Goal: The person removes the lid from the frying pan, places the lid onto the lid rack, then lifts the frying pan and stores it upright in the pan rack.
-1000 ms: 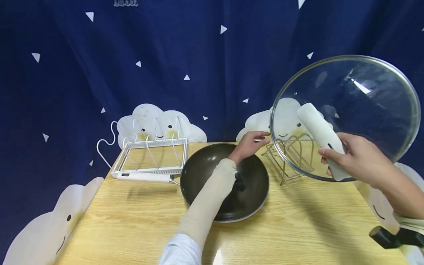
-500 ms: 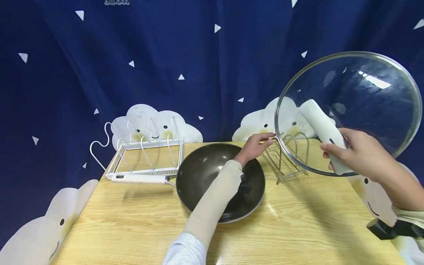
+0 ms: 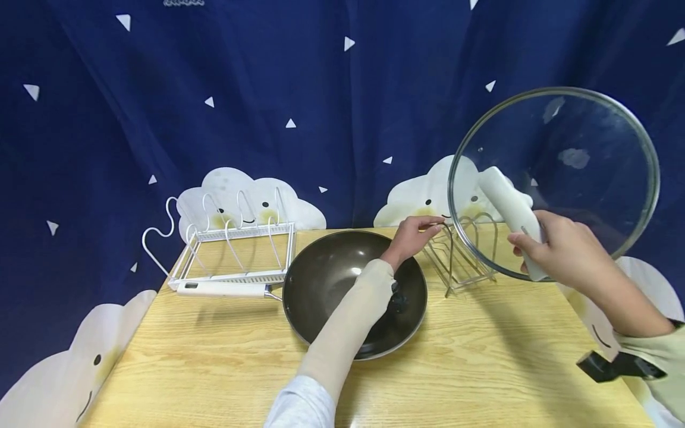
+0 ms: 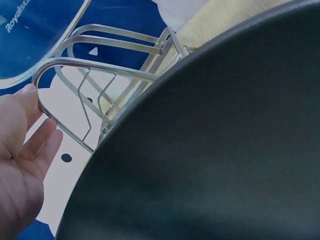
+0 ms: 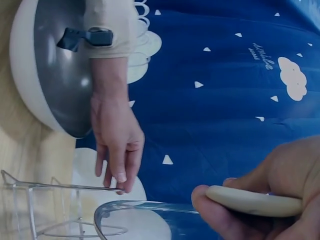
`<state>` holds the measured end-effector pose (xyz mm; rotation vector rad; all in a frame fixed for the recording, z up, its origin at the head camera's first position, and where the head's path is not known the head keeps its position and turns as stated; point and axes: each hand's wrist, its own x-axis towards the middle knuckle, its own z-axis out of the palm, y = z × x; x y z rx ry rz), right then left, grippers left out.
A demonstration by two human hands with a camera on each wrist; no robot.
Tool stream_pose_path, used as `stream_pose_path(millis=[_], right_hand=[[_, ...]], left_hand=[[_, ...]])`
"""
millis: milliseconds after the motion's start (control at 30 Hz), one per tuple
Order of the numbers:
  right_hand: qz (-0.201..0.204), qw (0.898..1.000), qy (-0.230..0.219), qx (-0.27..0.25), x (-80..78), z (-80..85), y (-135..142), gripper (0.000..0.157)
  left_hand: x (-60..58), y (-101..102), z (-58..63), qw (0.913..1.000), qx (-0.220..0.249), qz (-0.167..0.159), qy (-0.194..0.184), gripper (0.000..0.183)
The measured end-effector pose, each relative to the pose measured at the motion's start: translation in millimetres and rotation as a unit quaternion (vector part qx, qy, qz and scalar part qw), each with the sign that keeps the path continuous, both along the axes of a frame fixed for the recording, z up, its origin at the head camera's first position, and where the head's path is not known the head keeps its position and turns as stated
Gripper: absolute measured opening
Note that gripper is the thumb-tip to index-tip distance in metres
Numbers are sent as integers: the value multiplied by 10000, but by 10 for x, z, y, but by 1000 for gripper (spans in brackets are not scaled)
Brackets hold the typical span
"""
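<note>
My right hand (image 3: 567, 249) grips the white handle (image 3: 511, 205) of a large round glass lid (image 3: 583, 160), held up and tilted at the right in the head view. My left hand (image 3: 411, 241) reaches across a dark wok (image 3: 326, 285) and pinches the top of the front loop of a metal wire lid rack (image 3: 451, 261). In the left wrist view the thumb and fingers meet the curved end of the rack's loop (image 4: 50, 65). The lid's near edge overlaps the rack in the head view; in the right wrist view the glass rim (image 5: 120, 205) is close beside it.
A white wire dish rack (image 3: 241, 276) stands at the back left of the wooden table (image 3: 214, 368). The wok's long white handle (image 3: 222, 289) points left in front of it. A dark blue curtain (image 3: 299, 77) with white clouds hangs behind the table.
My left hand has moved slightly right and its fingers have closed on the rack's loop. The lid has turned a little and shifted left with my right hand. The view has panned slightly right.
</note>
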<state>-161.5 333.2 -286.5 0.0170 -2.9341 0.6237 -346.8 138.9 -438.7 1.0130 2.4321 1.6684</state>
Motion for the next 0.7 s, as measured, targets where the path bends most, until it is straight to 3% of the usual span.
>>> stream_pose_path(millis=[433, 700], right_hand=[[247, 9987, 367, 258, -128, -239, -40, 29], [266, 9970, 515, 512, -199, -329, -73, 22]], left_hand=[[-14, 156, -64, 9946, 435, 944, -69, 20], [-23, 193, -79, 9923, 561, 1099, -140, 17]])
